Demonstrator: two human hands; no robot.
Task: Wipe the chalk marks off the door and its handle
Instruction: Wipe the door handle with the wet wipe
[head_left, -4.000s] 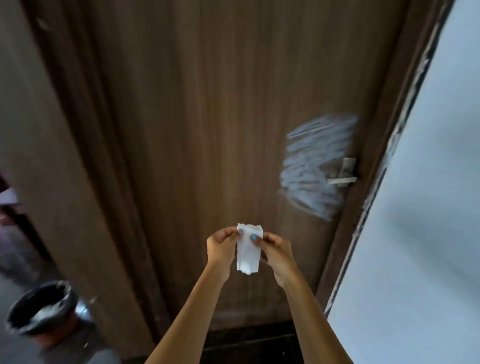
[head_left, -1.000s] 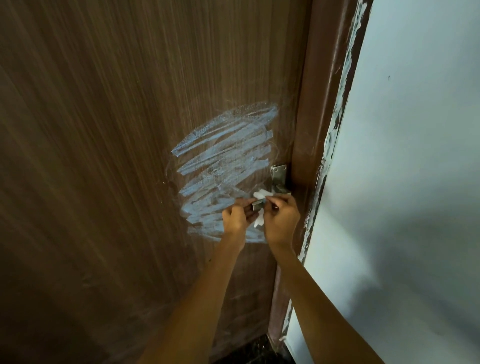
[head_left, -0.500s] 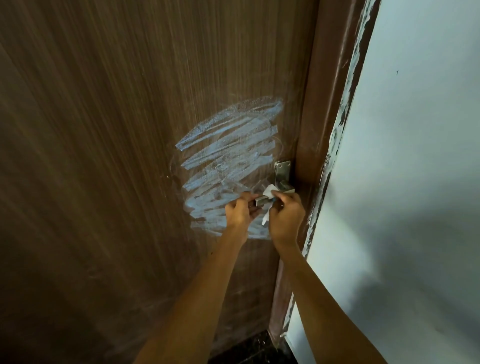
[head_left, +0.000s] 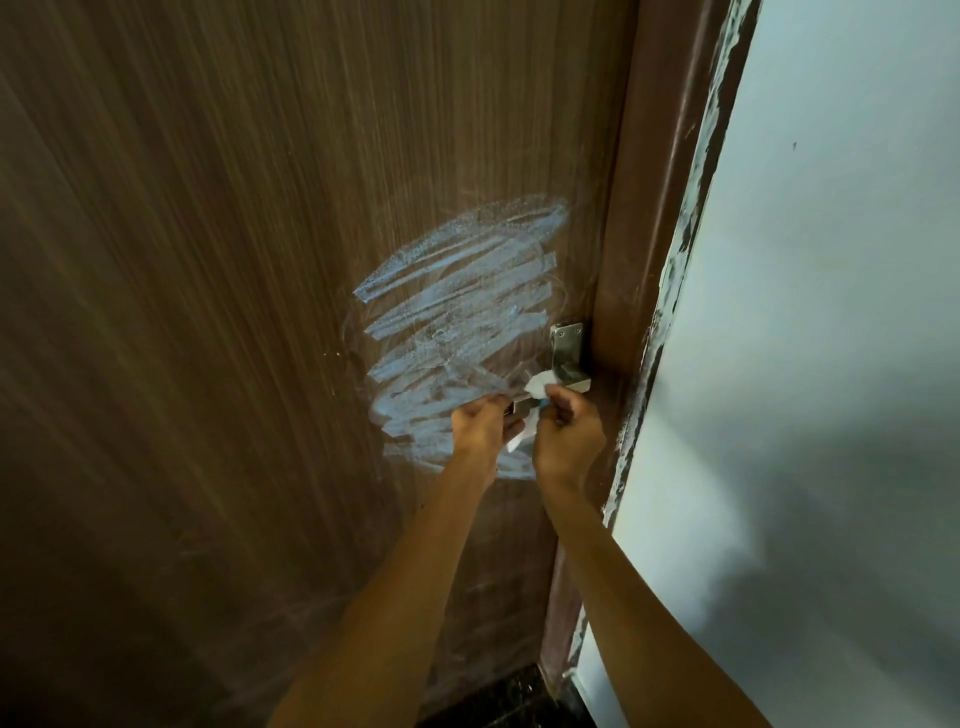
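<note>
Not much has shifted since half a second back: both hands have stayed at the handle, and the tissue (head_left: 537, 388) now sits bunched a bit higher on top of the lever, with a tail hanging down between the hands. The right hand (head_left: 566, 434) has its fingers curled in, pinching the tissue against the metal handle (head_left: 567, 358). The left hand (head_left: 480, 428) is curled around the free end of the lever, just left of the tissue. The handle sits at the right edge of the wooden door (head_left: 234, 312), right up against the brown door frame (head_left: 654, 182). The chalk marks (head_left: 457, 312), pale blue slanted scribbles, cover the door just left of the handle and look untouched. A pale wall (head_left: 831, 312) fills the right side.
</note>
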